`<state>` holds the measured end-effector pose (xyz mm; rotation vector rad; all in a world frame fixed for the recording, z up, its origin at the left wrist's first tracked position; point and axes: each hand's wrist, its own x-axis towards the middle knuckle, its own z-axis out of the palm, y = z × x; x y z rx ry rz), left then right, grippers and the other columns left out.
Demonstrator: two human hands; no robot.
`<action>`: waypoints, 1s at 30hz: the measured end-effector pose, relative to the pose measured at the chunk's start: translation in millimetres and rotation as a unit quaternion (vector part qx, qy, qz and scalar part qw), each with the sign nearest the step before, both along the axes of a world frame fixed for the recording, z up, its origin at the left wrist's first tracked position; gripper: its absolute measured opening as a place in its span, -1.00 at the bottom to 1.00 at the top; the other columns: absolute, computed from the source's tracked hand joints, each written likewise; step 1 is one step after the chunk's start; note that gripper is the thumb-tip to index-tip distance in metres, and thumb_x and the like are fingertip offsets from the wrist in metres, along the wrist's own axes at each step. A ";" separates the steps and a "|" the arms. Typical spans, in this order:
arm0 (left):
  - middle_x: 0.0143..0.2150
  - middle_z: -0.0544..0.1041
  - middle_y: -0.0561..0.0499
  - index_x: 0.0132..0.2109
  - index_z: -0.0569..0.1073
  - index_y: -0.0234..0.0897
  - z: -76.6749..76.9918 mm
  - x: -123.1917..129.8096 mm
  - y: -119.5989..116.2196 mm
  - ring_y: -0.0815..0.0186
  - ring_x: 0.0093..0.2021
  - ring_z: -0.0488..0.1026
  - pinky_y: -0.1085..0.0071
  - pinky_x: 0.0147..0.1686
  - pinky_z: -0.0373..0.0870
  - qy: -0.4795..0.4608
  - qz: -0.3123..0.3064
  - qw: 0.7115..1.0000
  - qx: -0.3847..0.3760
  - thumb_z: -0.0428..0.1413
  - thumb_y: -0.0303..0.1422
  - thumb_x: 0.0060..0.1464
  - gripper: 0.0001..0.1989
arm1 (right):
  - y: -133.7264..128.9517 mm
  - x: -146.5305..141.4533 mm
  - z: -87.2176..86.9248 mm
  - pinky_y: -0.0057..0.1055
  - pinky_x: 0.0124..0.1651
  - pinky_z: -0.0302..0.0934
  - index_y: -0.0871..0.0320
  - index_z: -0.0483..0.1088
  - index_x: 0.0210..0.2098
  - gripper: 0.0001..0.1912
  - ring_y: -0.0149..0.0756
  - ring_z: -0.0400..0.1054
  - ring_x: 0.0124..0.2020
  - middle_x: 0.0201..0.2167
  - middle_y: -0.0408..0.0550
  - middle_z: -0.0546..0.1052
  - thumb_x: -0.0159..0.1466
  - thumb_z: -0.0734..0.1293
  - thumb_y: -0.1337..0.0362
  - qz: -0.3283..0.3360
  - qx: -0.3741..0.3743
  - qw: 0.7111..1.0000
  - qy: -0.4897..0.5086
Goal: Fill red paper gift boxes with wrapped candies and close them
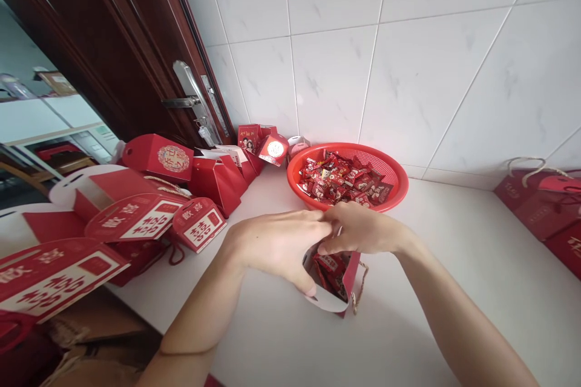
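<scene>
A small red gift box point(350, 278) with a white inside and a twisted cord handle stands open on the white table. Red-wrapped candies point(330, 265) fill its inside. My left hand point(276, 248) spans the box from the left, its thumb on the white near flap and its fingers at the far side. From the right, my right hand point(365, 228) closes over the far edge, with its thumb just inside the opening. Both hands' fingertips are partly hidden at the far side. Right behind my hands sits a red plastic basket point(399, 178) holding many wrapped candies.
Red gift boxes point(157, 157) crowd the table's left side, some with raised flaps. A red bag point(538, 205) with a rope handle stands at the right. White wall tiles point(336, 84) rise behind the table point(417, 326). A dark wooden door point(104, 30) is at upper left.
</scene>
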<state>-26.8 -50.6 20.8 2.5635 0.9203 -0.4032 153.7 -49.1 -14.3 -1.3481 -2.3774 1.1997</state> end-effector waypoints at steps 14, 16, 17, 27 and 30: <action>-0.02 0.36 0.04 -0.01 0.50 -0.10 3.2 -11.8 -1.7 0.26 -0.15 0.43 0.43 -0.35 0.23 -0.040 0.048 0.998 0.032 0.33 -0.13 -0.12 -0.52 | -8.9 23.8 15.0 -0.46 -0.33 0.19 0.13 0.49 -0.22 -0.75 -0.27 0.42 -0.25 -0.19 -0.05 0.54 0.23 0.39 0.09 0.083 0.013 0.994 -0.071; 0.00 0.37 0.02 0.00 0.50 -0.13 4.6 -11.1 -0.6 0.23 -0.11 0.43 0.43 -0.32 0.24 -0.038 0.049 0.997 0.037 0.33 -0.09 -0.11 -0.49 | -12.5 33.5 18.1 -0.43 -0.26 0.23 0.09 0.50 -0.13 -0.68 -0.22 0.43 -0.18 -0.13 -0.05 0.54 0.19 0.42 0.06 0.065 0.009 0.995 -0.073; 0.01 0.38 0.01 -0.01 0.51 -0.15 5.2 -10.7 0.1 0.21 -0.09 0.43 0.43 -0.31 0.25 -0.035 0.049 0.998 0.037 0.32 -0.06 -0.10 -0.49 | -14.4 37.0 18.9 -0.42 -0.24 0.24 0.08 0.50 -0.10 -0.65 -0.21 0.43 -0.15 -0.12 -0.05 0.53 0.18 0.43 0.06 0.056 0.007 0.995 -0.079; -0.02 0.44 -0.02 -0.08 0.54 -0.20 1.7 -14.6 6.1 0.17 -0.03 0.42 0.42 -0.21 0.30 -0.058 0.025 0.998 0.010 0.31 0.05 -0.12 -0.46 | -26.1 50.7 24.3 -0.39 -0.23 0.26 0.10 0.47 -0.10 -0.68 -0.19 0.43 -0.15 -0.18 -0.02 0.54 0.18 0.42 0.14 -0.023 0.056 0.995 -0.077; -0.08 0.45 -0.01 -0.18 0.55 -0.21 -0.7 -14.3 4.9 0.18 -0.07 0.42 0.42 -0.28 0.28 -0.049 0.017 0.999 0.007 0.31 -0.01 -0.11 -0.57 | -29.4 42.0 11.5 -0.42 -0.32 0.23 0.14 0.46 -0.17 -0.82 -0.27 0.42 -0.29 -0.29 -0.05 0.53 0.22 0.35 0.27 -0.013 0.052 0.997 -0.061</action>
